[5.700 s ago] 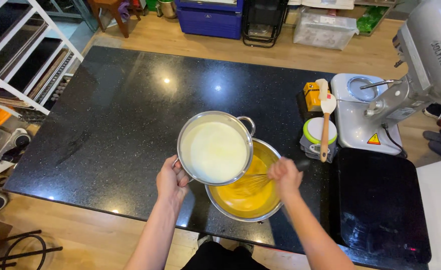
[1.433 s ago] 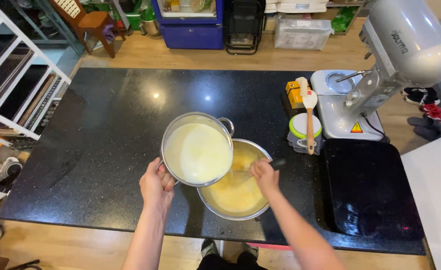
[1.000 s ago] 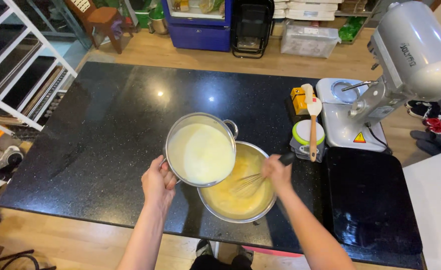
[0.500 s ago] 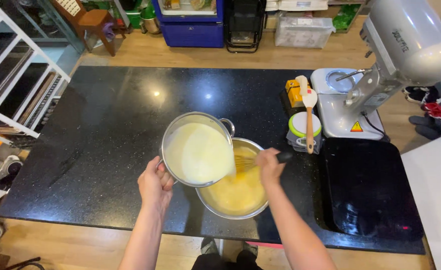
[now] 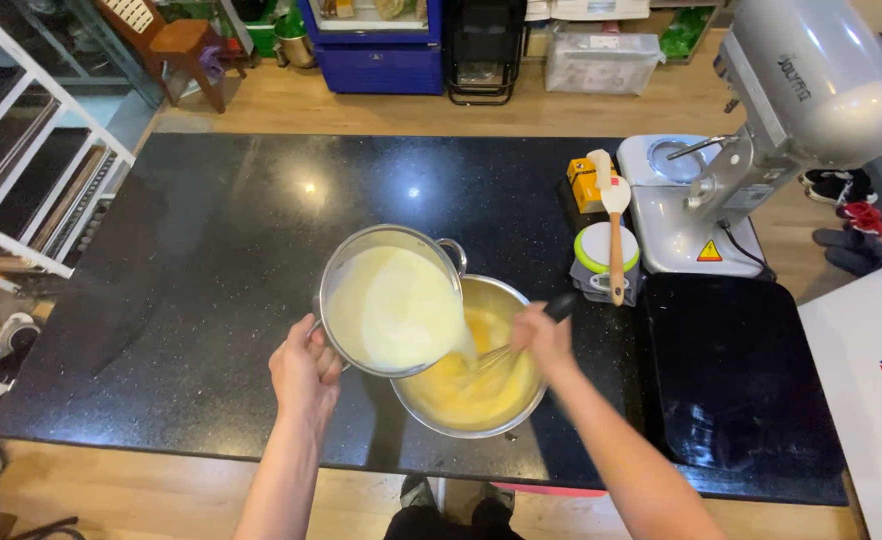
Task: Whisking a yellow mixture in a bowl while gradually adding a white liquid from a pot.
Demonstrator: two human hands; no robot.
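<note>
Pouring underway: left hand [image 5: 304, 368] clamped on the handle of a steel pot [image 5: 393, 300], tilted so pale cream runs over its rim into the steel bowl [image 5: 473, 372] of yellow batter on the black table [image 5: 201, 260]. Pot looks mostly full, so much is left. Right hand [image 5: 543, 338] closed around a whisk [image 5: 521, 345] in the bowl, wrist bent inward.

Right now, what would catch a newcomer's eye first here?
At the near edge of the black counter, the left hand tips a steel pot of pale liquid into a metal bowl of yellow batter, while the right hand works a whisk. A big silver stand mixer stands far right.
</note>
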